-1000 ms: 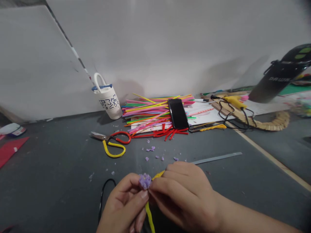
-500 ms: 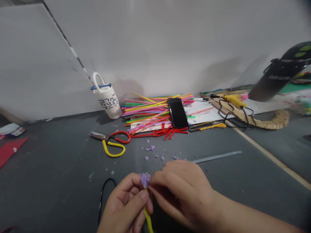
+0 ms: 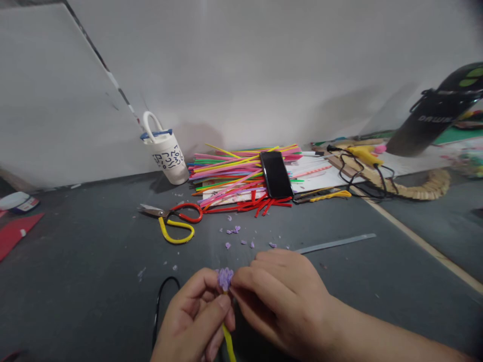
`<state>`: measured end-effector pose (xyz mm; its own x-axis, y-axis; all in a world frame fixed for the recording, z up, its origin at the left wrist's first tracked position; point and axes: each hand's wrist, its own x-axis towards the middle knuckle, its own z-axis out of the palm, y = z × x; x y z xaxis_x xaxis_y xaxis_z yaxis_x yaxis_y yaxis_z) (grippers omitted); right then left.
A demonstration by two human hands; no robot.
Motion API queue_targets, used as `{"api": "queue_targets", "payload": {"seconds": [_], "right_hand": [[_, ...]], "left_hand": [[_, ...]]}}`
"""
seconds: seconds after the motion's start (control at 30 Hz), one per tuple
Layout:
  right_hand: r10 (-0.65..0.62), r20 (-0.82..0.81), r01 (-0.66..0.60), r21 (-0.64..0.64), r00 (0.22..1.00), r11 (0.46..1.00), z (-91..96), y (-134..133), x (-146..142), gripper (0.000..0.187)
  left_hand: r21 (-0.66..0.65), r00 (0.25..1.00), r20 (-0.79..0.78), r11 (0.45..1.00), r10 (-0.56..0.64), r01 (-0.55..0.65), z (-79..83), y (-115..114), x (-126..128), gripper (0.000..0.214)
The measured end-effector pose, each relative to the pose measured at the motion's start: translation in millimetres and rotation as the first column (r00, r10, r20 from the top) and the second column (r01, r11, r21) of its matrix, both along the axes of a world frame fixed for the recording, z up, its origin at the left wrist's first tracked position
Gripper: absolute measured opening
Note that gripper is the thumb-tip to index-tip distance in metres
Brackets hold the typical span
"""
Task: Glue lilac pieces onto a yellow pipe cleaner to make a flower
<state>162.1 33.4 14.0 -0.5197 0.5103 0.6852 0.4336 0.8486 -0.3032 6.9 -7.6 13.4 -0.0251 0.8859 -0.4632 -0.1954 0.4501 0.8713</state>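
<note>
Purple and ruffled, a flower point(image 3: 225, 278) tops a yellow stem point(image 3: 229, 344) above the tabletop point(image 3: 94, 281). The left hand point(image 3: 196, 317) clamps its fingers on the stem; the right hand point(image 3: 289, 301) touches the flower's edge, its fingers' hold unclear. Purple scraps point(image 3: 236, 230) lie beyond.

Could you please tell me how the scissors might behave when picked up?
The scissors would probably feel stiff, given the metal blades. Being jointed at a pivot, they may swing if lifted by the yellow handle. Lying flat, they seem unlikely to roll.
</note>
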Motion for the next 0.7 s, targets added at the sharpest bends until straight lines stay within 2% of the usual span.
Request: {"api": "queue_targets", "payload": {"seconds": [0.17, 0.23, 0.3, 0.37, 0.43, 0.5, 0.53, 0.6, 0.7], "right_hand": [[-0.012, 0.022, 0.012, -0.014, 1.0, 1.0, 2.0, -1.1, 1.1, 0.03], [-0.007, 0.001, 0.007, -0.083, 1.0, 0.997, 3.6, -2.0, 2.0, 0.025], [-0.002, -0.065, -0.012, -0.22, 0.998, 0.975, 5.6, -2.2, 2.6, 0.016], [-0.021, -0.148, -0.041, -0.408, 0.989, 0.912, 7.6, -1.4, 2.3, 0.01], [-0.056, -0.216, -0.083, -0.585, 0.975, 0.806, 9.1, -0.2, 0.8, 0.011], [-0.077, -0.259, -0.13, -0.693, 0.963, 0.709, 10.0, 1.0, -1.2, 0.017], [-0.079, -0.271, -0.145, -0.712, 0.959, 0.687, 10.3, 1.5, -2.2, 0.02], [-0.07, -0.281, -0.151, -0.692, 0.957, 0.706, 10.9, 2.3, -3.5, 0.02], [-0.028, -0.279, -0.144, -0.574, 0.96, 0.806, 11.7, 2.9, -2.9, 0.014]], "left_hand": [[0.001, 0.999, 0.034, 1.0, -0.009, 0.009, -1.3, 0.0, -0.7, 0.032], [-0.017, 0.994, 0.1, 0.999, -0.037, 0.038, -3.5, 0.2, -3.2, 0.031], [-0.037, 0.976, 0.201, 0.995, -0.083, 0.092, -6.7, 1.0, -6.9, 0.029], [-0.036, 0.947, 0.296, 0.989, -0.124, 0.141, -9.7, 2.3, -10.8, 0.025], [-0.024, 0.928, 0.342, 0.986, -0.149, 0.167, -11.5, 3.8, -13.4, 0.022], [-0.021, 0.926, 0.345, 0.985, -0.153, 0.17, -11.7, 4.9, -14.0, 0.02], [-0.021, 0.93, 0.335, 0.985, -0.153, 0.17, -11.3, 5.1, -13.5, 0.02], [-0.018, 0.943, 0.301, 0.988, -0.142, 0.154, -9.7, 4.6, -11.7, 0.021], [-0.035, 0.965, 0.239, 0.992, -0.112, 0.123, -5.7, 2.6, -7.7, 0.023]]}}
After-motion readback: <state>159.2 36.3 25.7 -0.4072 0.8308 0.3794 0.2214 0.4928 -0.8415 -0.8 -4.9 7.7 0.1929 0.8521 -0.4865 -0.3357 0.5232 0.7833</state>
